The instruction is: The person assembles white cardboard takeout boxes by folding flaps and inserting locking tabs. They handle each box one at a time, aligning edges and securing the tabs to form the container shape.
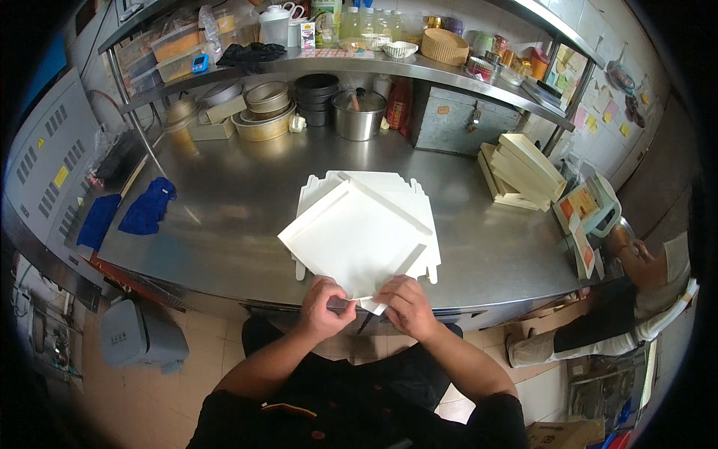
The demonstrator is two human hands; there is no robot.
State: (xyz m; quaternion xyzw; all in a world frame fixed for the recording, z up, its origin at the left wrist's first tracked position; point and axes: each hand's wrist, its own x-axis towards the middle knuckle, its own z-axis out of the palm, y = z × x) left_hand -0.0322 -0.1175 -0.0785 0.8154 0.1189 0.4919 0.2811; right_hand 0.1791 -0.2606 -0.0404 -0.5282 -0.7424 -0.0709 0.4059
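Steel counter (224, 239) underlies a white tray (359, 232) — left hand (324, 308) and right hand (408, 305) pinch its near corner.

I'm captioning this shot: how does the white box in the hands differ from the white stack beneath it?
The box has raised sides; the stack looks flat. The box sits diagonally; the stack lies roughly square to the view. The left hand and right hand are on the box; the stack lies underneath. Both are white.
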